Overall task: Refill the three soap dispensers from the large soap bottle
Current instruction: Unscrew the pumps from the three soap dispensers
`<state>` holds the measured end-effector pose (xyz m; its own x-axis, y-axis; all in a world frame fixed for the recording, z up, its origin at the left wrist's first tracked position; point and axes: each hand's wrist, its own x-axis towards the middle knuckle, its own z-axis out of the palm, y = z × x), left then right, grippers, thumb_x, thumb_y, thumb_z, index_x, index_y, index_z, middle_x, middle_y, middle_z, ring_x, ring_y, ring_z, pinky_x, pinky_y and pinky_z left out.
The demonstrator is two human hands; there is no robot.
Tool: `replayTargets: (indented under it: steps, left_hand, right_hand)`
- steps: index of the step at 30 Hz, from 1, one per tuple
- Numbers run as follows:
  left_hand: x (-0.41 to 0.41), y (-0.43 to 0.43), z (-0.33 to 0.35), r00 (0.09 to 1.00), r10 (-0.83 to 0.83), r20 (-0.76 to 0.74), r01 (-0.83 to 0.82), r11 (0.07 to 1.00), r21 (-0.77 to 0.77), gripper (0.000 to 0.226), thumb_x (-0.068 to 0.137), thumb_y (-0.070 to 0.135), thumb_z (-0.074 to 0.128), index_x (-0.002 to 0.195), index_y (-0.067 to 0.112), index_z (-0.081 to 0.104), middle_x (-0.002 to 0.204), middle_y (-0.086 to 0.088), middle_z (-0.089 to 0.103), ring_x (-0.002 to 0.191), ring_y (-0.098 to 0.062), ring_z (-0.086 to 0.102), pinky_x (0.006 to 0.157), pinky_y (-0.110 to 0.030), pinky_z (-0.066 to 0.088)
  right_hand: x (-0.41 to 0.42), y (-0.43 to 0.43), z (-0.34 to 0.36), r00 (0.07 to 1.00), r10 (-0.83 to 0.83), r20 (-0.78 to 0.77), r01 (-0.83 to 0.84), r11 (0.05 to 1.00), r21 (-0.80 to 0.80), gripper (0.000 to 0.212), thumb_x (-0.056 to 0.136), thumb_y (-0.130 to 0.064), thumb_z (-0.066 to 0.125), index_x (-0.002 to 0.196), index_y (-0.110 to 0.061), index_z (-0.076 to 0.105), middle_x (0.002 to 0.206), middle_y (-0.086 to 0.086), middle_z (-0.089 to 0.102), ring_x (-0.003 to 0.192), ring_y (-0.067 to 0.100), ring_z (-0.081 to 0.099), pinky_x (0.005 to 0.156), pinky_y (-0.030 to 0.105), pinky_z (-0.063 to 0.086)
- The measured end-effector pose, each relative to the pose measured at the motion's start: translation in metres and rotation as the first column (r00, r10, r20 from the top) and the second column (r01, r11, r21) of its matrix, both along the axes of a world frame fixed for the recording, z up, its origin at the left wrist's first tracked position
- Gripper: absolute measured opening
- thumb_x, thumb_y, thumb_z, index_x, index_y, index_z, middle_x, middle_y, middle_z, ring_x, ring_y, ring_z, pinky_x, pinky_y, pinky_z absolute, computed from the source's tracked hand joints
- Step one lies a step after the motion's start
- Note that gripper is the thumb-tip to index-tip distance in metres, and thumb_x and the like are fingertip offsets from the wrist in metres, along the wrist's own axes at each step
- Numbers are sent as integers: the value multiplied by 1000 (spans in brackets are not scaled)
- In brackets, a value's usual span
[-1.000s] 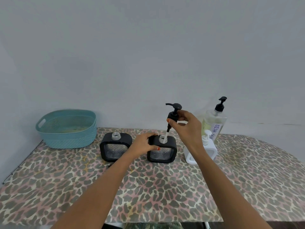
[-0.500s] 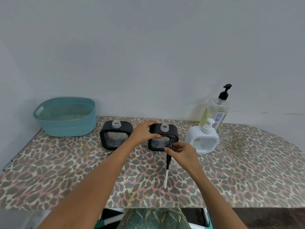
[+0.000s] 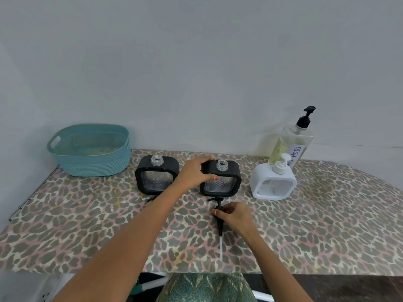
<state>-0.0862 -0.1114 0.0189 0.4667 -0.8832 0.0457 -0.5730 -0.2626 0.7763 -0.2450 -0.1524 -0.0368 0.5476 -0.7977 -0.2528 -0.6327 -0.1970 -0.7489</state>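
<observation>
Nearest, the black pump (image 3: 220,228) lies on the leopard-print counter (image 3: 87,225), its white tube pointing near. The right hand (image 3: 236,216) pinches its collar from the right, fingers curled. Just beyond, the left hand (image 3: 196,173) grips the top left corner of the open middle black dispenser (image 3: 226,182). Another black dispenser (image 3: 156,179) stands left and a white dispenser (image 3: 272,182) right, with the large soap bottle (image 3: 290,144) farthest.

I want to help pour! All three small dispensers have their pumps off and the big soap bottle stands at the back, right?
Not all three: the left black dispenser and middle black dispenser have pumps off, but the white dispenser has its white pump on, as the head view shows. The large soap bottle does stand at the back.
</observation>
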Motion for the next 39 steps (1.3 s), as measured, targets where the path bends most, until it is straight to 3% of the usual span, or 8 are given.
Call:
replayTargets:
  steps: [5, 11, 15, 23, 27, 29, 33, 39]
  left_hand:
    - [-2, 1, 3, 998, -39, 46, 39, 999, 10, 59, 78, 23, 71, 131, 15, 46, 137, -4, 49, 126, -17, 44, 86, -12, 26]
    - [-7, 0, 8, 994, -53, 96, 47, 997, 64, 60, 80, 22, 68, 133, 12, 42, 137, -8, 44, 126, -21, 41, 97, -23, 29]
    - [-10, -2, 9, 990, -58, 130, 48, 996, 78, 71, 79, 27, 70, 138, 14, 33, 143, -6, 35, 131, -21, 36, 104, -28, 28]
    - [-32, -20, 27, 985, -74, 153, 92, 989, -115, 62, 81, 23, 68, 135, 20, 38, 143, -1, 35, 136, -16, 27, 107, -26, 22]
    - [-51, -38, 26, 984, -122, 131, 143, 975, -169, 57, 80, 23, 68, 132, 20, 43, 135, 0, 43, 126, -15, 40, 96, -18, 28]
    - [-61, -49, 22, 981, -167, 102, 181, 972, -151, 59, 80, 23, 69, 132, 19, 43, 134, -1, 44, 125, -15, 42, 97, -18, 31]
    - [-79, -69, 9, 972, -231, 34, 233, 971, -54, 68, 77, 22, 72, 136, 16, 37, 139, -5, 41, 129, -19, 39, 109, -33, 33]
    - [-91, -89, 3, 972, -233, -22, 233, 972, 15, 75, 77, 22, 72, 139, 12, 32, 145, -8, 36, 132, -23, 37, 106, -33, 33]
  right_hand:
    - [-3, -1, -1, 1000, -6, 26, 6, 1000, 16, 35, 79, -36, 69, 102, -10, 67, 94, 2, 66, 78, 9, 55, 56, 8, 36]
    - [-6, -3, 2, 997, -42, 66, 40, 999, 28, 34, 80, -32, 69, 104, -8, 63, 83, -2, 57, 78, 12, 54, 61, 15, 42]
    - [-12, -7, 9, 994, -54, 92, 56, 998, -16, 33, 80, -32, 69, 102, -8, 63, 88, 0, 58, 81, 12, 54, 64, 17, 41]
    - [-46, -39, 49, 944, -148, 294, 209, 959, -191, 27, 80, -24, 70, 96, -2, 66, 83, 5, 63, 76, 13, 56, 64, 16, 40]
    - [-63, -63, 63, 903, -222, 367, 330, 907, -262, 29, 80, -17, 70, 101, 1, 63, 92, 13, 64, 80, 15, 54, 72, 21, 38]
    - [-69, -75, 65, 886, -252, 389, 376, 882, -284, 33, 79, -16, 71, 105, 2, 61, 97, 16, 64, 83, 16, 53, 74, 23, 39]
    - [-70, -96, 61, 882, -264, 391, 394, 868, -302, 45, 75, -13, 74, 113, 4, 56, 108, 19, 60, 91, 20, 53, 78, 23, 38]
    - [-58, -118, 49, 917, -205, 342, 327, 877, -351, 53, 72, -18, 77, 117, 0, 55, 112, 18, 56, 99, 26, 54, 79, 20, 35]
